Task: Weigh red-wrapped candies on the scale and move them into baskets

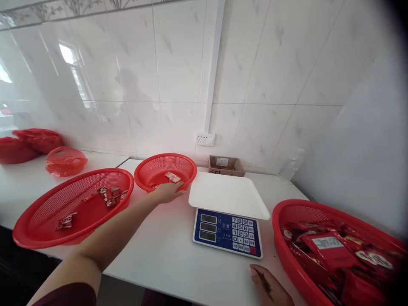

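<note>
My left hand (pixel 168 192) is at the near rim of the smaller red plastic basket (pixel 149 166), fingers over the edge and thumb outside, seemingly gripping it. Just beyond the fingers, a white-and-red wrapped packet (pixel 173 177) lies in that basket. My right hand (pixel 270 287) rests curled at the table's front edge, between the scale and the right basket. A dark strip shows between its fingers; whether it is an object or a shadow is unclear. Between my hands stands a digital weighing scale (pixel 227 233) with a bare white pan (pixel 228 193). Its displays look dark.
At left sits a large red basket (pixel 35 212) with several small packets (pixel 111 195). A red basket (pixel 287 208) at right is full of red packages (pixel 334 250). Behind the scale is a cardboard box (pixel 227 165). Red plastic bags (pixel 65 161) lie far left. A tiled wall backs the table.
</note>
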`<state>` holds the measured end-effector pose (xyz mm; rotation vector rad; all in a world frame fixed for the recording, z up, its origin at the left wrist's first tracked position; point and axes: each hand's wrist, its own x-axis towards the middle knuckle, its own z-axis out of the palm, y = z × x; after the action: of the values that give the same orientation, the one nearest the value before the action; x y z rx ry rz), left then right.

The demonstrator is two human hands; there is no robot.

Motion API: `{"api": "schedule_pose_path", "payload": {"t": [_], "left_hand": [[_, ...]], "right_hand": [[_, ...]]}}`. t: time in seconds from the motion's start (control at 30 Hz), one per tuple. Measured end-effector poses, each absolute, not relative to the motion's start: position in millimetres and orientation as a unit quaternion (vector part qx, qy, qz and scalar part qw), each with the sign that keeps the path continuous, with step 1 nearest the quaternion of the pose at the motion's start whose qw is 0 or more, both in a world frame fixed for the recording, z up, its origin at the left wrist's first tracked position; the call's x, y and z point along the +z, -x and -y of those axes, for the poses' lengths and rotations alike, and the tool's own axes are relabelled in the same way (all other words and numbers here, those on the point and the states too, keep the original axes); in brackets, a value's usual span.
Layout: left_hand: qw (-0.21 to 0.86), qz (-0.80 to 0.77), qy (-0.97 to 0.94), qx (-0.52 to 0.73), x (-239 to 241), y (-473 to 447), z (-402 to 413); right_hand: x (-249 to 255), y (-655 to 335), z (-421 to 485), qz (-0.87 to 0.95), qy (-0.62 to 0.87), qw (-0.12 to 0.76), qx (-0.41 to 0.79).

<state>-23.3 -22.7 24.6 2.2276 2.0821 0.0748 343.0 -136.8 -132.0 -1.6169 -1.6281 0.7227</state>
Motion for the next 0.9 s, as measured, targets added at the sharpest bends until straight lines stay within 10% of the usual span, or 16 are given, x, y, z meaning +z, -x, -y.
{"api": "schedule_pose_path", "payload": {"t": [0.23,0.5,0.7,0.9], "left_hand": [[-0.042,-0.672,-0.736,0.076,15.2,18.1,16.9],[-0.03,-0.431,-0.781,0.451,-23.1,-77.3,79.3],[0.096,-0.207,-0.91,0.345,-68.0,-135.4,121.0],[0.196,-0.195,-0.921,0.274,-79.4,-139.0,124.7]], "right_hand": [[-71.9,-335.8,164.1,0.745,0.545,0.333,0.192],[37.0,-414.9,158.4,0.69,0.684,0.229,0.058],[17.9,-461.1,108.1,0.694,0.718,-0.019,0.046],[0.2,-455.6,81.9,0.707,0.707,-0.008,0.011]]}}
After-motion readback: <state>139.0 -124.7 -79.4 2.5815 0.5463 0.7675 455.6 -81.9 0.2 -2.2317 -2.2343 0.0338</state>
